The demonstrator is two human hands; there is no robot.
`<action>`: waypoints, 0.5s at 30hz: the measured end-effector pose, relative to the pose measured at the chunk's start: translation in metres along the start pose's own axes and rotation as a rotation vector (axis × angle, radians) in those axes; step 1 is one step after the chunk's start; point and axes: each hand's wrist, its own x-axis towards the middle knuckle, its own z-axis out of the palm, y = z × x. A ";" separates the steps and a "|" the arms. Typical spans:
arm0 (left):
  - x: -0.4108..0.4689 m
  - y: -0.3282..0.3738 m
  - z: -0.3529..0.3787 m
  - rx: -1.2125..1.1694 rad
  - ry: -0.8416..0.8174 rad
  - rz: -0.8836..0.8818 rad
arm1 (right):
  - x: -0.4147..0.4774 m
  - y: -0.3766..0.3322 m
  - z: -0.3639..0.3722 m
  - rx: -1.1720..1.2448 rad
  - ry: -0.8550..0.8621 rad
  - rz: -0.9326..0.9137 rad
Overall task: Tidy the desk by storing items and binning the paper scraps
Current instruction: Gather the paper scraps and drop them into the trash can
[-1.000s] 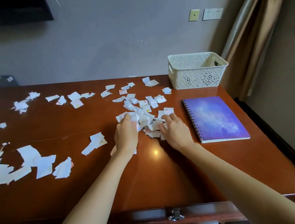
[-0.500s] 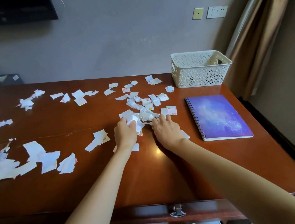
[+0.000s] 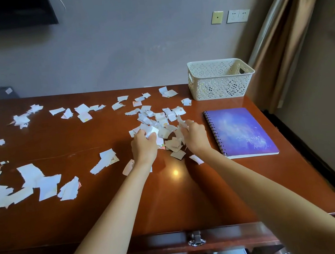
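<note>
Torn white paper scraps (image 3: 157,119) lie strewn over the brown wooden desk (image 3: 170,199), thickest in the middle. My left hand (image 3: 144,145) is closed on a bunch of scraps at the pile's left side. On the pile's right side my right hand (image 3: 195,137) grips more scraps, and loose ones (image 3: 175,146) lie between the two hands. A purple spiral notebook (image 3: 240,131) lies flat just right of my right hand. A white lattice basket (image 3: 219,79) stands at the back right.
Larger torn pieces (image 3: 39,183) cover the desk's left half, and smaller ones (image 3: 81,112) lie along the back. A drawer handle (image 3: 196,241) sits on the front edge. A curtain (image 3: 285,30) hangs at the right, beside the basket.
Both hands pushed into the middle pile, closed on scraps and lifted slightly. Some scraps dropped loose between them.
</note>
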 end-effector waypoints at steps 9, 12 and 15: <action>-0.021 0.044 0.014 -0.121 -0.022 0.056 | 0.002 0.009 -0.055 0.386 0.231 0.179; -0.040 0.066 0.029 -0.175 -0.057 0.102 | -0.016 0.025 -0.087 0.554 0.278 0.219; -0.067 0.084 0.053 -0.241 -0.127 0.155 | -0.043 0.046 -0.117 0.729 0.288 0.250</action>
